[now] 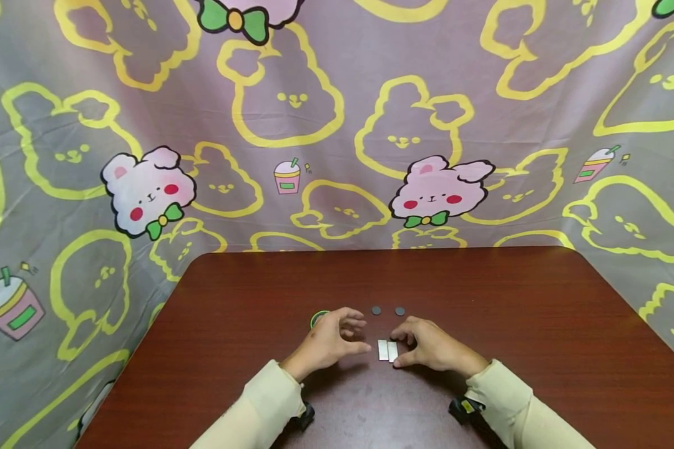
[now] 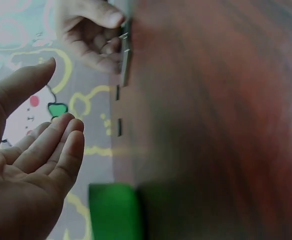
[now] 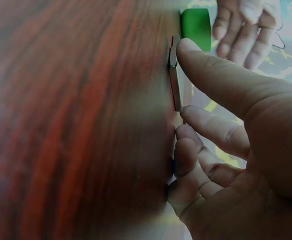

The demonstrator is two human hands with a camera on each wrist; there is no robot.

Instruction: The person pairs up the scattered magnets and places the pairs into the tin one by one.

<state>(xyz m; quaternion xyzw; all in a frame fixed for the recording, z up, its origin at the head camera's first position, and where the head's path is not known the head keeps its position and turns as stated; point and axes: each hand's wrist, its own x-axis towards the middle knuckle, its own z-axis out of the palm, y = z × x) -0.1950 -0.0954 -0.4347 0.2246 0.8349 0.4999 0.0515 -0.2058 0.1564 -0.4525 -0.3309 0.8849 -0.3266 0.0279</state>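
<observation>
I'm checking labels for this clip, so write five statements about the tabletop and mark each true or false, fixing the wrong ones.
1. Two dark discs lie beyond the white pieces. True.
2. The right hand is nearer the white pieces than the left hand is. True.
3. The left hand holds a disc. False: it holds nothing.
4. The white pieces are stacked. False: they lie side by side.
5. The green object is nearer the right hand. False: it is nearer the left.
</observation>
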